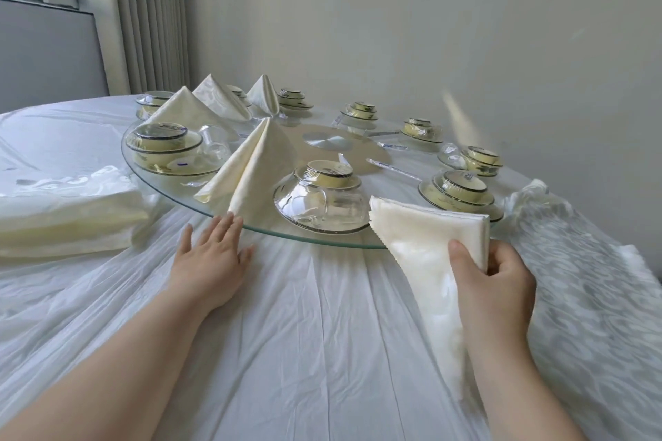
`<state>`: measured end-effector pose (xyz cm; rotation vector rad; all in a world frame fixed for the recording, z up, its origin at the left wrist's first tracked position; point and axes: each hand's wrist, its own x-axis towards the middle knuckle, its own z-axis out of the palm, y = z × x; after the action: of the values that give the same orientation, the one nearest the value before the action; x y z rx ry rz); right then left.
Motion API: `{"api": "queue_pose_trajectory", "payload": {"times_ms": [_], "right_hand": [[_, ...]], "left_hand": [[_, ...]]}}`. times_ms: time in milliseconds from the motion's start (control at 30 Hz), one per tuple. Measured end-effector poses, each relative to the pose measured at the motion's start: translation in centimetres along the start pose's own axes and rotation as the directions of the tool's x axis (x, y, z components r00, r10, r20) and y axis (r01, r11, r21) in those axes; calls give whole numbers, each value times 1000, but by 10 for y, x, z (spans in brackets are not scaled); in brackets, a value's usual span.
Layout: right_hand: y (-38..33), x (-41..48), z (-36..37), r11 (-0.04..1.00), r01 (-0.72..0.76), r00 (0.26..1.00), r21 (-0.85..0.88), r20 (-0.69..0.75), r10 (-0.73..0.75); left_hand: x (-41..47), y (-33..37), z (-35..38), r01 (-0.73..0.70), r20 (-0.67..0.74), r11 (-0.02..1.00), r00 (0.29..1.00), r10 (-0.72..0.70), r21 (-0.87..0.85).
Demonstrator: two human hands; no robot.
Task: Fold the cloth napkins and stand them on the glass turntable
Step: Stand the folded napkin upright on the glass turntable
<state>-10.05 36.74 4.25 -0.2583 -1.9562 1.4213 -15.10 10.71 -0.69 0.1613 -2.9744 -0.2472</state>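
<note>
Right hand (pixel 501 283) grips a flat folded napkin (pixel 426 243); left hand (pixel 211 258) rests open beside the turntable (pixel 322 245). Next, probably, shaping it into a cone.

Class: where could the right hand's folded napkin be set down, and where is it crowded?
Free: white tablecloth between left hand and right hand; glass around the round glass turntable's metal hub. Crowded: its rim, ringed with wrapped bowl sets and standing cream napkins.

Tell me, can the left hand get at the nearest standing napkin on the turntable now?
Probably yes. The left hand lies open on the tablecloth, its fingers at the glass turntable rim, beside that standing napkin's base; nothing stands between them.
</note>
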Motion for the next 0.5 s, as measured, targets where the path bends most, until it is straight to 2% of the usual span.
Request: {"api": "queue_pose_trajectory", "payload": {"times_ms": [100,233,367,500], "right_hand": [[-10,11,-1,998,13,999,-53,37,-11],[-21,37,8,990,38,998,-134,47,-31],[-21,62,36,981,12,999,-195,33,-6],[-19,80,74,976,-43,999,-212,7,46]], "left_hand": [[-7,2,-5,-45,-51,999,998,45,-16],[-15,17,-12,-221,-112,975,970,217,-19],[-21,29,-12,-452,-46,881,892,450,-142],[-10,27,4,-468,40,865,875,482,-183]]}}
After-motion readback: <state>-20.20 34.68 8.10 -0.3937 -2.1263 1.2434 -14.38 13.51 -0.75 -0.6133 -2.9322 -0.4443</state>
